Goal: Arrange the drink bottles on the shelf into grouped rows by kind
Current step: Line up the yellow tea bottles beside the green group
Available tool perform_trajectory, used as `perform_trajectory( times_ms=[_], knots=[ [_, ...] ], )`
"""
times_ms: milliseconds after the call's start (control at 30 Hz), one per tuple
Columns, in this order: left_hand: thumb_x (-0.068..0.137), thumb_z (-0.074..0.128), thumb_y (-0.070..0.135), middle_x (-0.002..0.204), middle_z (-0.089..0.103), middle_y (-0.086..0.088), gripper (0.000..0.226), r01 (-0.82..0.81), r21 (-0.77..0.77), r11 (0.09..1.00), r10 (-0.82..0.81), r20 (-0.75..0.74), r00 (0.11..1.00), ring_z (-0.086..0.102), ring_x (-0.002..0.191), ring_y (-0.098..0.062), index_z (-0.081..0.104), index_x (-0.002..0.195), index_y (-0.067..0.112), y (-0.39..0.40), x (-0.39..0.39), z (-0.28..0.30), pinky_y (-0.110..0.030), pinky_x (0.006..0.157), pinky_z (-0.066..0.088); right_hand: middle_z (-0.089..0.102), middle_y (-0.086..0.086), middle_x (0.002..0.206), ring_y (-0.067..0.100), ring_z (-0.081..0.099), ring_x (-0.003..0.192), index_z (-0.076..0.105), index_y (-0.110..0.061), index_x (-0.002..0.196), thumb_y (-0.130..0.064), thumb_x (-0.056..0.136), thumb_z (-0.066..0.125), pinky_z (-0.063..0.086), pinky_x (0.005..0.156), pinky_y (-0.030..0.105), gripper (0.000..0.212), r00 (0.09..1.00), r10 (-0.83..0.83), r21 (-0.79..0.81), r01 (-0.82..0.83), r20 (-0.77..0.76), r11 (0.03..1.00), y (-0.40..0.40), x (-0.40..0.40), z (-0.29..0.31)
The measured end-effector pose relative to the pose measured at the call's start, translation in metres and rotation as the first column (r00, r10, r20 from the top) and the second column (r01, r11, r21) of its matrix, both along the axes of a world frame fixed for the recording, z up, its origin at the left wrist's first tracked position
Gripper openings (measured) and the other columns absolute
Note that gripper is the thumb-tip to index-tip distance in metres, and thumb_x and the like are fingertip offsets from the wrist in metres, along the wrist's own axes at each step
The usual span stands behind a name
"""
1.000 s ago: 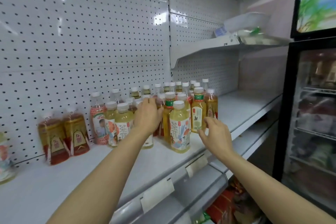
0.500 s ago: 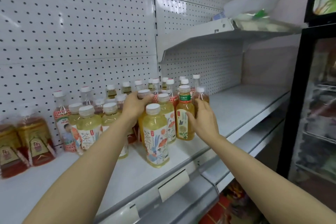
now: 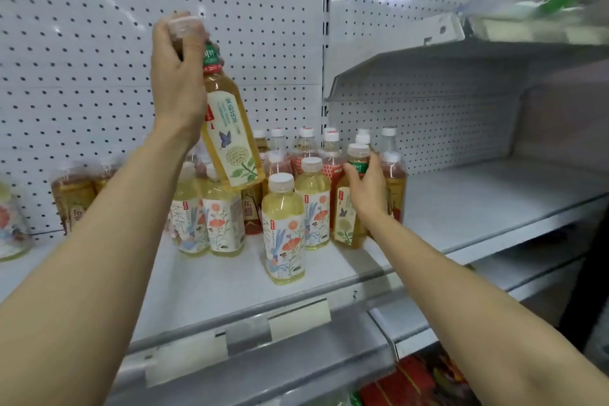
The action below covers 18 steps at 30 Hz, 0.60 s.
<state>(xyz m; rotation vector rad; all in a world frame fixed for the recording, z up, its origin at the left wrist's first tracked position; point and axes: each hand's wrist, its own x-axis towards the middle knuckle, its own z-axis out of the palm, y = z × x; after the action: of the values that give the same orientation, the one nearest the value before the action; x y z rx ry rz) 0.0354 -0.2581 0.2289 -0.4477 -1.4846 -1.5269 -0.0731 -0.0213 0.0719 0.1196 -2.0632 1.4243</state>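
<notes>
My left hand [image 3: 176, 76] grips the neck of a jasmine tea bottle [image 3: 230, 138] with a butterfly label and holds it tilted in the air above the cluster. My right hand [image 3: 365, 191] is wrapped around a second butterfly-label bottle [image 3: 346, 217] that stands on the white shelf [image 3: 204, 283]. In front stand pale yellow bottles with flower labels [image 3: 285, 231], one alone near the shelf edge. Red-labelled and clear bottles [image 3: 331, 155] crowd the back of the cluster. Two amber tea bottles [image 3: 74, 198] stand apart at the left.
White pegboard [image 3: 99, 43] backs the shelf. An upper shelf [image 3: 445, 53] juts out at the right with a plastic-wrapped pack on it. The right part of the shelf [image 3: 487, 194] is bare. Price-tag holders [image 3: 300, 316] line the front rail. Red packages [image 3: 421, 382] lie below.
My left hand has lifted a butterfly-label bottle up out of the cluster. My right hand has closed around the other butterfly-label bottle. The view has moved closer.
</notes>
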Motion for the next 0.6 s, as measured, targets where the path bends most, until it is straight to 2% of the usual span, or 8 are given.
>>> perform_trajectory(
  times_ms=[133,233,300,367,467,600],
  knots=[
    [0.104,0.046,0.033,0.103,0.061,-0.011,0.019,-0.050,-0.013,0.999,0.051,0.039,0.998,0.065,0.075,-0.010,0.048,0.113,0.017,-0.008,0.017,-0.010,-0.024,0.065,0.057,0.061,-0.003,0.117,0.015,0.062,0.104,0.044,-0.019,0.131,-0.035,0.094,0.054,0.054,0.086,0.038,0.042,0.992,0.105,-0.088,-0.111,-0.063,0.990,0.005,0.016,0.015],
    [0.104,0.048,0.031,0.095,0.064,-0.006,0.013,-0.049,-0.002,0.999,0.049,0.118,0.992,0.066,0.074,-0.011,0.050,0.107,0.019,-0.015,0.027,-0.024,-0.026,0.064,0.057,0.062,-0.011,0.105,0.007,0.065,0.083,0.036,-0.023,0.139,-0.029,0.098,0.051,0.057,0.070,0.029,0.044,0.972,0.189,-0.119,-0.207,-0.141,0.971,0.006,0.036,0.035],
    [0.104,0.047,0.031,0.091,0.066,-0.003,0.013,-0.040,0.011,0.999,0.038,0.171,0.985,0.067,0.074,-0.011,0.051,0.104,0.018,-0.020,0.034,-0.036,-0.027,0.063,0.057,0.062,-0.009,0.104,0.010,0.067,0.078,0.034,-0.025,0.140,-0.032,0.099,0.049,0.057,0.064,0.027,0.044,0.958,0.216,-0.119,-0.241,-0.188,0.963,0.006,0.051,0.046],
    [0.104,0.047,0.032,0.091,0.066,-0.004,0.016,-0.033,0.017,0.999,0.029,0.207,0.978,0.067,0.074,-0.012,0.051,0.105,0.016,-0.025,0.042,-0.046,-0.028,0.063,0.057,0.062,-0.002,0.113,0.018,0.068,0.085,0.034,-0.029,0.139,-0.037,0.097,0.050,0.058,0.067,0.034,0.045,0.949,0.234,-0.112,-0.262,-0.211,0.959,0.001,0.068,0.052],
    [0.104,0.047,0.032,0.092,0.066,-0.006,0.015,-0.025,0.009,1.000,0.022,0.251,0.968,0.067,0.075,-0.013,0.052,0.103,0.017,-0.033,0.056,-0.058,-0.027,0.062,0.058,0.058,0.001,0.125,0.023,0.064,0.104,0.036,-0.036,0.136,-0.045,0.093,0.052,0.056,0.083,0.051,0.047,0.936,0.275,-0.088,-0.300,-0.221,0.950,-0.010,0.095,0.056],
    [0.105,0.045,0.032,0.092,0.065,-0.006,0.015,-0.008,-0.014,1.000,0.012,0.287,0.958,0.067,0.073,-0.011,0.053,0.098,0.020,-0.048,0.078,-0.072,-0.030,0.064,0.057,0.055,-0.002,0.132,0.024,0.059,0.115,0.036,-0.036,0.137,-0.053,0.088,0.051,0.052,0.091,0.054,0.054,0.924,0.303,-0.087,-0.330,-0.232,0.940,-0.035,0.131,0.054]
  ],
)
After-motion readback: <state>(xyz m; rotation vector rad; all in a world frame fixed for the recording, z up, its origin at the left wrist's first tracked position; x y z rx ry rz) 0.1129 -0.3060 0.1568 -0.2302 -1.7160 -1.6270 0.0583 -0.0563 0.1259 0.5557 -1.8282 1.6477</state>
